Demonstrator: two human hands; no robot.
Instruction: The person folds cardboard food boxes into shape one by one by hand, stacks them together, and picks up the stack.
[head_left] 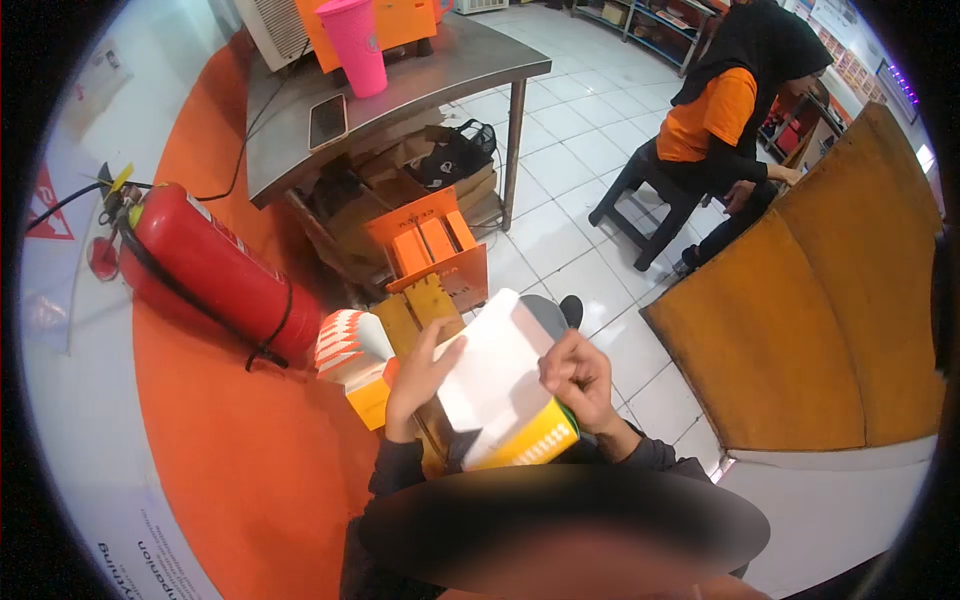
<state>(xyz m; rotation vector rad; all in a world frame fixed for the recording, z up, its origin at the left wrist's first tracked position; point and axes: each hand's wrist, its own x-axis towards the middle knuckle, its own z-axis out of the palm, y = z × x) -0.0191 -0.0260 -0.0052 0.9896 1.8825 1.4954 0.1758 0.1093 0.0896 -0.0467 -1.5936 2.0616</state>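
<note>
An open paper food box (492, 372), white inside and yellow outside with a printed pattern, is held tilted in front of my body. My left hand (424, 372) grips its left wall, the thumb and fingers pressed along the edge. At the opposite side, my right hand (582, 382) has its fingers curled in and pinches the box's right edge. Left of my left hand, a stack of similar boxes (357, 352) shows orange-and-white patterned flaps and a yellow side. That stack rests by a wooden bench (434, 296) of yellow-brown slats.
A red fire extinguisher (215, 268) hangs on the left wall. Ahead, a metal table (440, 68) carries a pink cup (354, 48) and a phone (328, 121). Below is an orange carton (466, 282). A wooden panel (790, 330) rises right; a co-worker (712, 115) sits beyond.
</note>
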